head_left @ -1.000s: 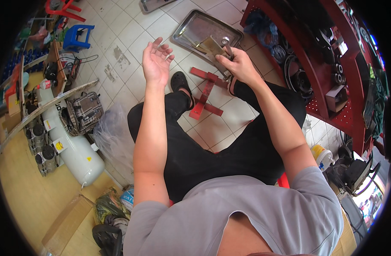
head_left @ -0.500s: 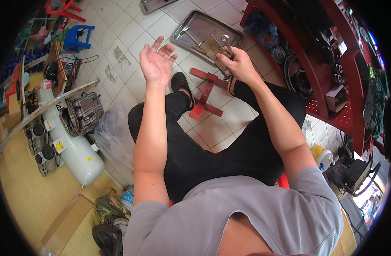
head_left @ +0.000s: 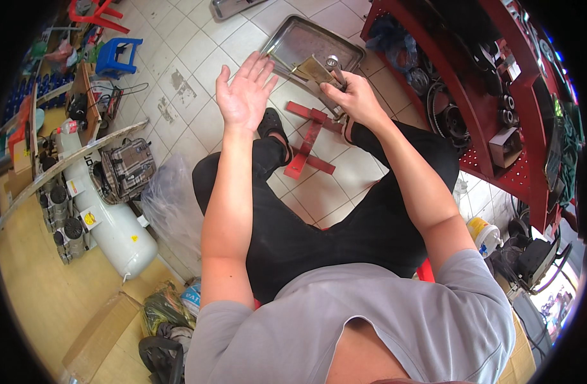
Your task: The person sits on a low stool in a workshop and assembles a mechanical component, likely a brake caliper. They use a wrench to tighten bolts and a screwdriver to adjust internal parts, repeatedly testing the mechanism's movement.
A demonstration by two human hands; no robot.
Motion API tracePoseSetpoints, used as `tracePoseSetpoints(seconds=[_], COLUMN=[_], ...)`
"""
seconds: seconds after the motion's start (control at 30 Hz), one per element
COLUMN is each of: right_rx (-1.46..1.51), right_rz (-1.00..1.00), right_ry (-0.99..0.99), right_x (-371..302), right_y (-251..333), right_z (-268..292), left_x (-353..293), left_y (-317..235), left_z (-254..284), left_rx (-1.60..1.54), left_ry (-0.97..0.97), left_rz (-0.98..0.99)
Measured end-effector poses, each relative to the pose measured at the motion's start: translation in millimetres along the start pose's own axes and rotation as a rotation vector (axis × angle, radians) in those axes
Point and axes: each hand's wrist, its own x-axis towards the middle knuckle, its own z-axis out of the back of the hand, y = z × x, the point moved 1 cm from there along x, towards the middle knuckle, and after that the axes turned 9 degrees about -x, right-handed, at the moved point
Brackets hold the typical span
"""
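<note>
Progress: I judged the work to be mid-course. The brass-coloured metal plate [head_left: 314, 69] was picked up and in my right hand [head_left: 358, 99], held over the near edge of the shallow metal tray [head_left: 348, 42]; it was not yet set down. A thin rod ran from near the plate toward my left fingertips; I could not tell whether it was fixed to the plate. A small silver ring [head_left: 332, 61] showed just beyond the plate, and whether it lay in the tray or belonged to the held piece was unclear. No joint could be confirmed as finished, so what was left remained open. The red metal stand [head_left: 306, 142] stood on the floor tiles between my feet, touched by neither hand.

Pose: right forearm reached forward and slanted inward, hand closed around the plate's near end, thumb along the top, the other fingers mostly hidden beneath. Left forearm ran almost straight forward; left hand [head_left: 244, 96] was wide, palm up, fingers extended and a little apart, thumb standing out to the side. It gripped nothing that I could see. Its fingertips were near the rod's outer end; contact could not be determined.
</note>
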Motion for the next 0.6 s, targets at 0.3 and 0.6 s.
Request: tracePoseSetpoints(seconds=[0.3,0.6], right_rx=[0.177,-0.035], right_rz=[0.106,-0.015], right_ry=[0.131,0.025], right_x=[-6.9,-1.4], right_y=[9.3,1.6], right_z=[-2.0,5.2], left_x=[4.2,2.2], left_y=[2.3,0.4], left_z=[3.1,4.2], left_rx=[0.265,0.242], left_ry=[-0.050,-0.069], left_rz=[-0.051,0.054])
